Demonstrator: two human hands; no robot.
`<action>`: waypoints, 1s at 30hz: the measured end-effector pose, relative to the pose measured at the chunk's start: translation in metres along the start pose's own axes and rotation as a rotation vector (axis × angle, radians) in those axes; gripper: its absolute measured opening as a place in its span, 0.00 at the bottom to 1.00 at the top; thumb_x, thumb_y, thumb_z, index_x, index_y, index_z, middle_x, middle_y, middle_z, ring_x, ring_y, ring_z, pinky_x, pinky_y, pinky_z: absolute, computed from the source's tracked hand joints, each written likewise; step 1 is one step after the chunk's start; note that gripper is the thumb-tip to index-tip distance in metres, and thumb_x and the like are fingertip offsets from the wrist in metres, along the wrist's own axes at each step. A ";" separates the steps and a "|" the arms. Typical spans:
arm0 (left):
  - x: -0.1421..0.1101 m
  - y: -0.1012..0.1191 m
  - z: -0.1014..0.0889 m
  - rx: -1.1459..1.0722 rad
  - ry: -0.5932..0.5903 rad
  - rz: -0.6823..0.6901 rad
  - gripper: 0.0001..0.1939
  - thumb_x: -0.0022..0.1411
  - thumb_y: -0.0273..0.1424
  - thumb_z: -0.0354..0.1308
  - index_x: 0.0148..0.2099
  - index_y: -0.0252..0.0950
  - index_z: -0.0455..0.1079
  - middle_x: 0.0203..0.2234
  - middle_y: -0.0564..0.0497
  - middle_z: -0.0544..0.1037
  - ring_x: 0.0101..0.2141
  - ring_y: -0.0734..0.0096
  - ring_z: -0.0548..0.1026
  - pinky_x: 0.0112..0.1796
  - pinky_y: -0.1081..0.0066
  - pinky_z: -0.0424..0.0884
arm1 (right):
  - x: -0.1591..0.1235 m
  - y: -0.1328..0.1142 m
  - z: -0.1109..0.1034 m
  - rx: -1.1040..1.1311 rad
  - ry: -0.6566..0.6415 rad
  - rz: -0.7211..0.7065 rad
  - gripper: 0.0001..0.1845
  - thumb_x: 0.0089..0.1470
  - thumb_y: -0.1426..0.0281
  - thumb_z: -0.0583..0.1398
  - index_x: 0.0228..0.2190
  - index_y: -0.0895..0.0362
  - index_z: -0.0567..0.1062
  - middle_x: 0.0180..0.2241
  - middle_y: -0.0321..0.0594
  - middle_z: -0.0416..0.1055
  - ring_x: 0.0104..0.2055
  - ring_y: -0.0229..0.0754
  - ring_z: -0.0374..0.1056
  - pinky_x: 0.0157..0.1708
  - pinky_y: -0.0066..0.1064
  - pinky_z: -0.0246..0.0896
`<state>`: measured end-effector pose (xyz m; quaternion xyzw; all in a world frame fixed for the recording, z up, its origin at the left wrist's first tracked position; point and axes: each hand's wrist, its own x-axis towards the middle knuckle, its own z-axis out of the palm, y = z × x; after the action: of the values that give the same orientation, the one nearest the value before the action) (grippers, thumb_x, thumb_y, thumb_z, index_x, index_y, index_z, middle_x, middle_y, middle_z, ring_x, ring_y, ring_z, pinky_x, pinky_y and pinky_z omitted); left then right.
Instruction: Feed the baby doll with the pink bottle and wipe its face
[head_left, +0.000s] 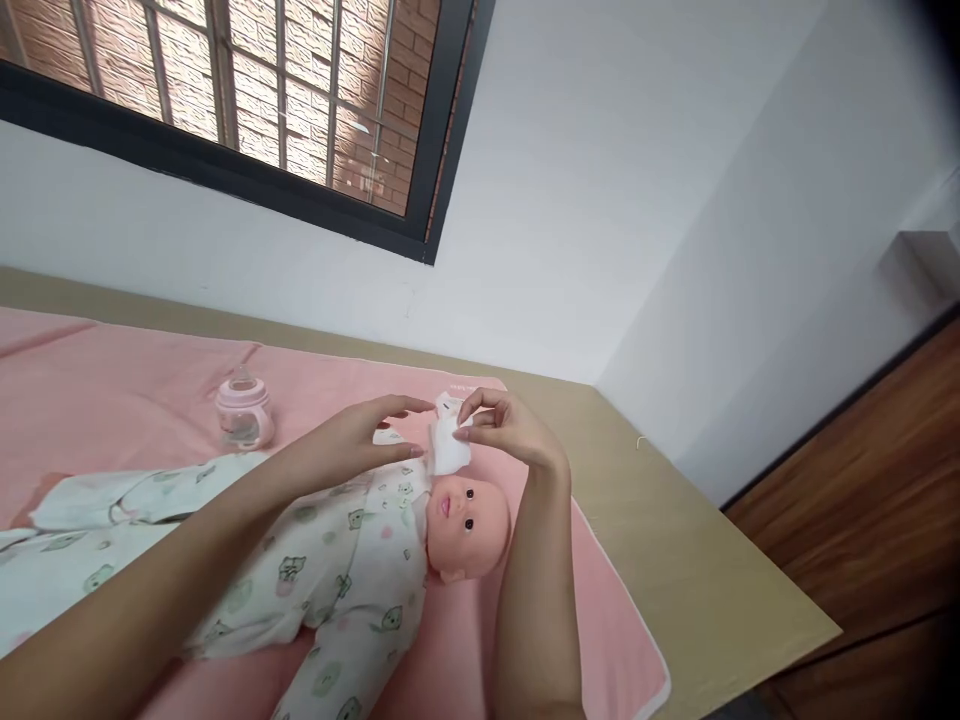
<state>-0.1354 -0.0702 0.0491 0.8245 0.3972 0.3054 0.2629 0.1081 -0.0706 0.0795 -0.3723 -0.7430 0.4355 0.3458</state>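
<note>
A baby doll point(465, 520) lies on its back, its head toward the right, dressed in a white suit point(330, 540) with small green and pink prints. Beside its head, my right hand point(510, 430) pinches a soft white cloth-like piece point(450, 450) between thumb and fingers. A small printed patch shows on the upper part of that piece; whether it is a wipe, a tissue or a small cloth I cannot tell. My left hand point(382, 430) reaches over the doll's chest, thumb and fingers apart, just left of the white piece. It grips nothing visible.
A pink baby bottle point(245, 412) stands upright beyond the doll's body. Under everything is a pink blanket point(150, 370) on a wooden board point(660, 520), whose corner points right. Behind are a white wall point(540, 250) and a barred window point(300, 90). Wooden panelling point(862, 500) stands at right.
</note>
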 end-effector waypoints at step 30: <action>-0.006 0.004 -0.021 -0.095 -0.144 -0.001 0.11 0.57 0.37 0.55 0.33 0.36 0.74 0.22 0.53 0.71 0.24 0.70 0.68 0.24 0.74 0.58 | -0.005 -0.038 0.045 -0.175 0.136 -0.211 0.10 0.54 0.64 0.62 0.39 0.52 0.76 0.44 0.39 0.73 0.45 0.39 0.69 0.49 0.36 0.65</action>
<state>-0.1516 -0.0733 0.0645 0.8308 0.3628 0.2637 0.3297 0.0637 -0.1056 0.0959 -0.3496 -0.7880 0.3040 0.4056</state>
